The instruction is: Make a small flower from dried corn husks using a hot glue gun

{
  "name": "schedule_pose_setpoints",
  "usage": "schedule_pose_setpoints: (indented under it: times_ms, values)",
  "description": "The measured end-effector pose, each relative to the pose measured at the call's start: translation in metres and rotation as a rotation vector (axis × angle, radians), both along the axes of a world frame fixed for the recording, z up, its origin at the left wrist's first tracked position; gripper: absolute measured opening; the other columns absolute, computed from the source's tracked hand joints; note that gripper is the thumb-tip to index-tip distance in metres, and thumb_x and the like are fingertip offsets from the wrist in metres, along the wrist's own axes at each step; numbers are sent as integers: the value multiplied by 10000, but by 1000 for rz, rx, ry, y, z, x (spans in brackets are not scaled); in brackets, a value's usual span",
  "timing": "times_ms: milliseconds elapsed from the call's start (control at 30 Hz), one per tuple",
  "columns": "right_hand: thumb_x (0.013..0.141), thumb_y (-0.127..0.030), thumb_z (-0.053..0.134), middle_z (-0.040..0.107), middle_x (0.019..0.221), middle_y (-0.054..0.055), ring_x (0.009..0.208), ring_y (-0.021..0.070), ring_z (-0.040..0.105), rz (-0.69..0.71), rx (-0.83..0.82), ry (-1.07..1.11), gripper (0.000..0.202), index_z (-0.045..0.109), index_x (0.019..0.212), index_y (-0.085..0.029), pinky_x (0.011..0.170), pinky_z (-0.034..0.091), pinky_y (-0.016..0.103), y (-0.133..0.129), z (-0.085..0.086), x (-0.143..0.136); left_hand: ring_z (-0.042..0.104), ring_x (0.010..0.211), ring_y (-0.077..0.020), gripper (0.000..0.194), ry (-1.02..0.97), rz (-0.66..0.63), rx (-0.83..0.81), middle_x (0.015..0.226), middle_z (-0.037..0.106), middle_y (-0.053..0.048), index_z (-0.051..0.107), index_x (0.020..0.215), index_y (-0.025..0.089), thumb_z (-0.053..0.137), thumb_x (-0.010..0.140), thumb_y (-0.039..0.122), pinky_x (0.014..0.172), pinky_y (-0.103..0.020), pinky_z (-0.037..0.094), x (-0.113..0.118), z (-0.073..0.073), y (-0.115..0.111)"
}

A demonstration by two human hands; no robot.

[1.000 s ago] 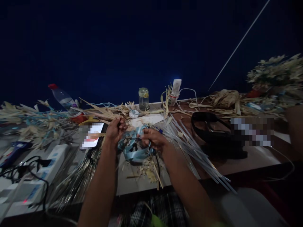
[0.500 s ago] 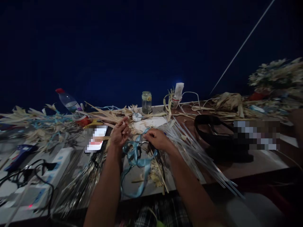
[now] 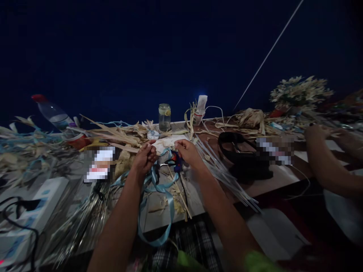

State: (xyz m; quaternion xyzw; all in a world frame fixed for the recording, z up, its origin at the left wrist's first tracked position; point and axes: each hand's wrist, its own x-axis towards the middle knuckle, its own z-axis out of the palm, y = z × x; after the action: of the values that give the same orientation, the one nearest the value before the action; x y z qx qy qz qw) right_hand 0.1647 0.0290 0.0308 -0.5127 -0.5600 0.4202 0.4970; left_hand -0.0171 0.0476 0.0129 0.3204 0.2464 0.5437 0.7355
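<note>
My left hand (image 3: pixel 146 156) is closed above the table, its fingers curled in a pinch. What it holds is too small to make out. Facing it across a small gap, my right hand (image 3: pixel 187 152) pinches with thumb and forefinger; its contents are also unclear. Light blue ribbon (image 3: pixel 169 206) lies in loops between and below my hands, one loop hanging over the table's front edge. Just under my right hand is a dark blue tool (image 3: pixel 177 163) with a black cord, possibly a glue gun. Dry straw-like pieces (image 3: pixel 177 202) are scattered below it.
Behind my hands stand a glass jar (image 3: pixel 164 118) and a white paper (image 3: pixel 167 142). Clear rods (image 3: pixel 224 177) and a black strapped device (image 3: pixel 244 156) lie right. Left are a phone (image 3: pixel 100 164) and a power strip (image 3: pixel 42 207). Another person's arm (image 3: pixel 326 166) reaches in at far right.
The view has swung right, bringing another person's arms further into sight. My right hand has risen slightly, and the dark blue tool now shows below it. Both hands remain closed.
</note>
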Motion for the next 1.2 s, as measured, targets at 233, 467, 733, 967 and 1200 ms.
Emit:
schedule_pose_setpoints:
  times_ms: [233,467,733,967,1200]
  values:
    - [738,-318,484,578,692,-1,637,116,506,-105,48,-325,196,588,805,-165,619,403,241,-6,-5,16,376,404,-18,292,57,-10,8,595,480,36,544,988,152,587,699,144,407,-155,339,-3,-3,1]
    - [745,-255,470,631,843,29,735,131,547,-198,101,-492,231,597,917,-165,713,413,257,2,-6,11,307,380,9,157,-11,6,-49,625,489,27,537,861,133,584,711,134,383,-132,276,-11,-1,5]
    - [804,-303,423,638,813,44,764,142,570,-119,42,-798,237,616,837,-170,686,396,242,5,-10,5,318,372,-9,273,36,-29,-10,584,474,40,549,996,156,563,723,141,389,-151,297,-12,-1,3]
    - [769,-457,482,576,960,157,893,251,556,-115,40,-1240,395,633,911,-121,759,388,343,5,-18,-31,322,382,-4,315,-54,-6,6,575,459,44,556,1034,175,539,726,113,398,-138,299,-17,2,3]
    - [802,-251,441,577,915,110,826,177,556,-109,59,-1140,221,619,870,-140,730,383,282,15,-24,-39,314,378,-2,319,-83,13,9,579,449,45,563,1028,175,544,718,101,391,-136,298,-19,2,2]
